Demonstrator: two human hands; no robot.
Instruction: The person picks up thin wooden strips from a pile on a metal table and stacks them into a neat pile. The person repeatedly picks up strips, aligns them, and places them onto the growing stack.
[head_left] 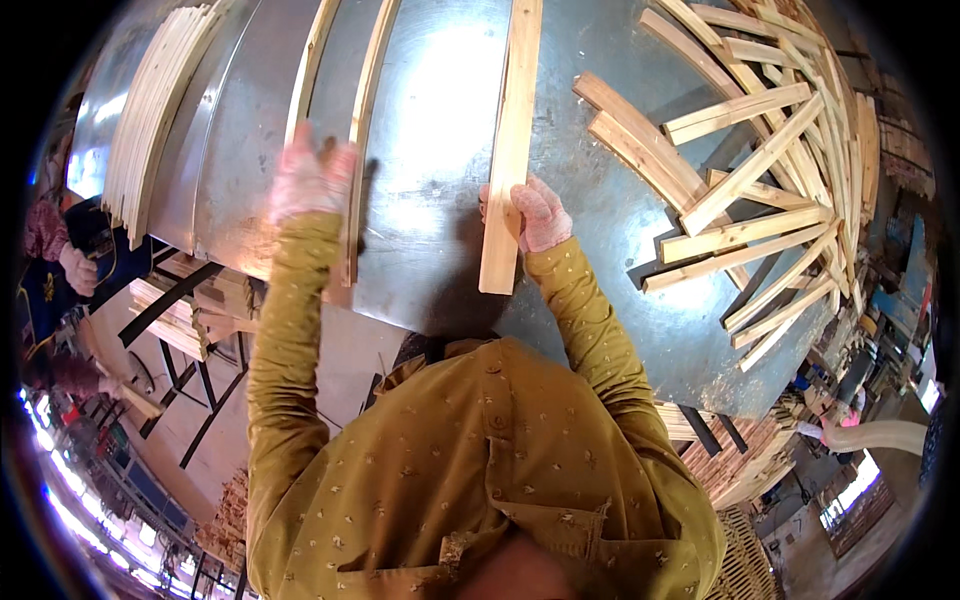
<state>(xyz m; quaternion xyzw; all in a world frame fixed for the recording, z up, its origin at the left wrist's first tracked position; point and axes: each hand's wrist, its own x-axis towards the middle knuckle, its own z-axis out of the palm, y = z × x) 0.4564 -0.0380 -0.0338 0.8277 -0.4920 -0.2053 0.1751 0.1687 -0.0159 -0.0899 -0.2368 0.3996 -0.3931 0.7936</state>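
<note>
My right hand (543,213), in a pale pinkish glove, is closed around the near end of a long light wooden strip (514,130). Its thumb lies on the strip's right side and fingertips show at the left. My left hand (312,182), gloved alike and slightly blurred, has its fingers apart at the near end of another wooden strip (312,70). Close by its right side lies one more wooden strip (366,100), running away from me. Whether the left hand touches either strip is hard to see.
A shiny metal table (430,200) bears the strips. Many loose strips (750,180) are heaped crosswise at the right; a neat stack (165,110) lies far left. Another person's gloved hand (78,270) is beside the table's left edge. Below stand black metal supports (172,305) with stacked wood.
</note>
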